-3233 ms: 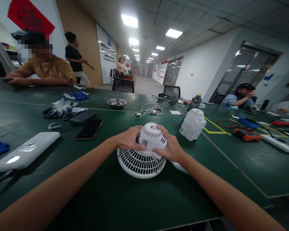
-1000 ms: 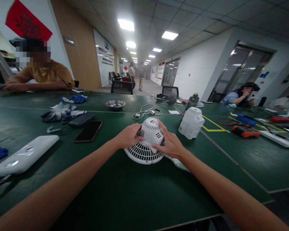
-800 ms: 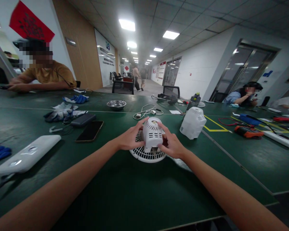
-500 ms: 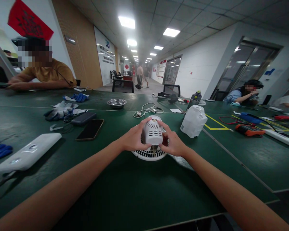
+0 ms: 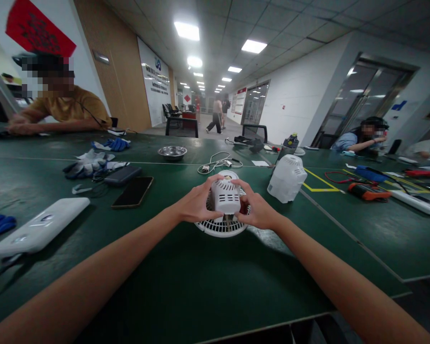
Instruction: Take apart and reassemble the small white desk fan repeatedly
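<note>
A white slotted housing (image 5: 226,197) sits over a round white fan grille (image 5: 222,232) on the green table. My left hand (image 5: 198,200) grips the housing's left side, thumb low and fingers at its top. On the right side, my right hand (image 5: 257,208) holds the same housing with thumb and fingers; some fingertips are hidden behind it. Beyond the housing lies a coiled white cable (image 5: 220,163). A translucent white plastic part (image 5: 287,179) stands to the right, apart from my hands.
Left on the table (image 5: 186,286) are a phone (image 5: 133,192), a white power bank (image 5: 41,227), gloves (image 5: 89,165) and a metal bowl (image 5: 172,152). An orange meter (image 5: 369,192) lies right. People sit at far left and far right.
The whole view has shifted slightly. Both hands keep their hold on the housing, with little visible change. People walking in the background have moved.
</note>
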`<state>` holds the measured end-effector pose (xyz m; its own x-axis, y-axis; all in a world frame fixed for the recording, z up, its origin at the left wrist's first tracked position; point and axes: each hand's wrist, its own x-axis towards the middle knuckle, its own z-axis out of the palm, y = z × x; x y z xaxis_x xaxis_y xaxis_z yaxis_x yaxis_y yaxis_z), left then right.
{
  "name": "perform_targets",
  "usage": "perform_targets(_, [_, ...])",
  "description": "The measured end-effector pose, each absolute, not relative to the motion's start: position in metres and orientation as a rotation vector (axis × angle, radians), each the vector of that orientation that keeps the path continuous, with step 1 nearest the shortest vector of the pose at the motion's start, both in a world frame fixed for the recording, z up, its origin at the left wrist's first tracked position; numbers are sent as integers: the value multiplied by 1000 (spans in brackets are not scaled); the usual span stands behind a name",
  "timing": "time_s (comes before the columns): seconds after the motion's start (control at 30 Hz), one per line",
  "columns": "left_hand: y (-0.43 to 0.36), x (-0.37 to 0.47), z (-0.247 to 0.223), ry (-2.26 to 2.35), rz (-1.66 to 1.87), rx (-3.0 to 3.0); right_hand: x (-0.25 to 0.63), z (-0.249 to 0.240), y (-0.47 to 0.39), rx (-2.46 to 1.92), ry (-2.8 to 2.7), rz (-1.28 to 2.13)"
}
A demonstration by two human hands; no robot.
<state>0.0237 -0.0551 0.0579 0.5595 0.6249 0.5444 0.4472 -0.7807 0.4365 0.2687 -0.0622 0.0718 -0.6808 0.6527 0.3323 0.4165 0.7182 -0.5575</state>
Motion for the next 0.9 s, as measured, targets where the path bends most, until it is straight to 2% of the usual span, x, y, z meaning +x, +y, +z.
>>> perform_targets(0.37, [-47,22,45,993,1048,2566,271,68,-59,-786,-2390,638])
perform_targets(0.63, [-49,24,42,1210,1067,2515,270,57,-50,-919,-2220,322])
perform_targets(0.77, [-36,10,29,1513,1170,2232,282,55,-37,-947,-2215,380])
perform_targets(0.9, [-22,-5,14,1691,1046,1842,289,50,-31,-945,-2192,464])
